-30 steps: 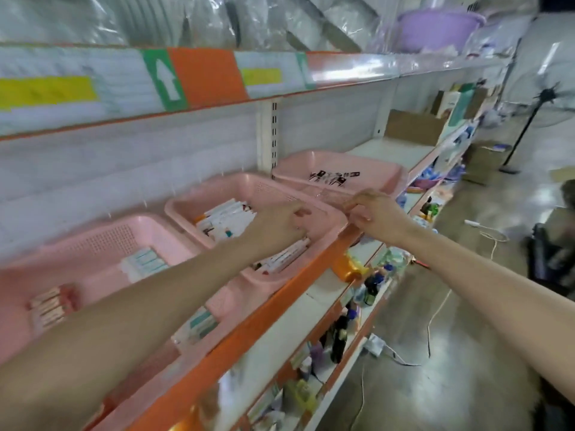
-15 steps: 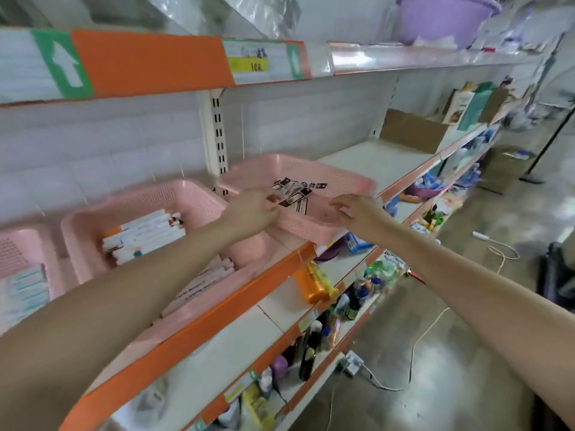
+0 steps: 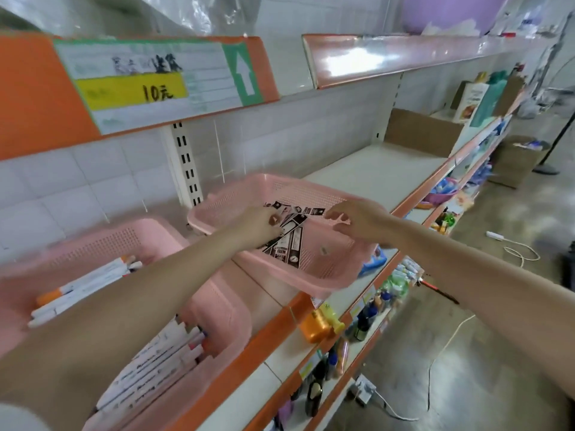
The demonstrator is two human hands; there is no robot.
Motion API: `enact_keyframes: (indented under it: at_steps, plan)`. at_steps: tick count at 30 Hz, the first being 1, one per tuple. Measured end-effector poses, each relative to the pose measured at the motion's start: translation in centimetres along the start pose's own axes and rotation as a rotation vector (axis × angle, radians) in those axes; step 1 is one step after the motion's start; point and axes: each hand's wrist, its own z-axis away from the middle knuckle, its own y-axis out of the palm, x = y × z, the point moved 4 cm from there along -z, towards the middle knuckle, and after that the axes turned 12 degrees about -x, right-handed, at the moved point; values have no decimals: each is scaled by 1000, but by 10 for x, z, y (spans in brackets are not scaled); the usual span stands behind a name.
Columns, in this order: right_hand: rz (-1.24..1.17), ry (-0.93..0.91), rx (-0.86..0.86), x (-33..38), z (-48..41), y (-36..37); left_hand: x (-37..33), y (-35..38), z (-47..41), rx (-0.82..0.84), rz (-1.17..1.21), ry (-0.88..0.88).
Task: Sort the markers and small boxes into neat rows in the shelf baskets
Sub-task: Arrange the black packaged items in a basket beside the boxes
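A pink basket (image 3: 311, 275) sits at the shelf's front edge, holding several black-and-white small boxes (image 3: 291, 244) in a loose pile. My left hand (image 3: 259, 225) reaches into it and grips the top boxes with curled fingers and thumb. My right hand (image 3: 357, 219) is at the basket's right rim, fingers curled on it. Nearer me, a second pink basket (image 3: 224, 309) holds white markers (image 3: 155, 365) lying side by side, with more markers (image 3: 81, 287) at its back. My forearm hides its middle.
The white shelf (image 3: 373, 172) runs bare to the right up to a cardboard box (image 3: 420, 132). An orange shelf edge (image 3: 249, 346) fronts the baskets. Lower shelves carry bottles (image 3: 320, 325). A white cable (image 3: 441, 353) and power strip lie on the floor.
The view has swung right and closer. Both hands moved from the marker basket to the basket with the black-and-white boxes, and my left hand has gone into the pile.
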Motion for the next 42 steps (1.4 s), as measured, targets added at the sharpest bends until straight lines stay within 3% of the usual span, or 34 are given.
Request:
enact_keyframes:
  at_steps: [9, 19, 28, 35, 42]
  plan:
    - [24, -120, 160, -8, -65, 28, 16, 45, -44, 207, -200, -25]
    - [156, -150, 226, 0, -125, 88, 22, 50, -51, 205, -259, -135]
    - [331, -202, 148, -4, -126, 87, 25, 46, -50, 83, -313, -144]
    - [-68, -75, 21, -19, -139, 74, 22, 42, -47, 14, -326, -125]
    - [-355, -10, -220, -22, -145, 62, 21, 33, -50, -87, -244, -137]
